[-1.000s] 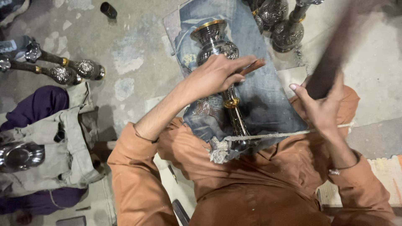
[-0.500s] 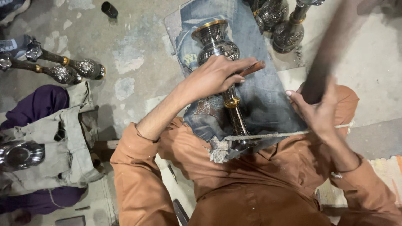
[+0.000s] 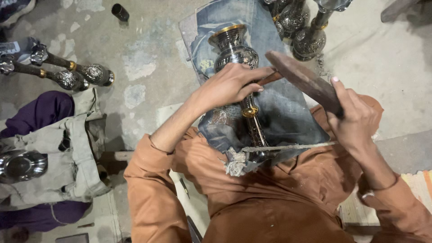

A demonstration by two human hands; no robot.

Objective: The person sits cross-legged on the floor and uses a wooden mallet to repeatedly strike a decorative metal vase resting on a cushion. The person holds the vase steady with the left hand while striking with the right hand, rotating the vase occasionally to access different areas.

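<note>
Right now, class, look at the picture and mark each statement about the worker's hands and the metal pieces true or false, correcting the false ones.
1. The left hand rests on the engraved metal vase. True.
2. The right hand is empty. False: it grips a dark wooden mallet.
3. The vase lies on denim cloth over the lap. True.
4. The vase rim has a red band. False: the band is gold.
5. Two metal stems lie on the floor to the left. True.
</note>
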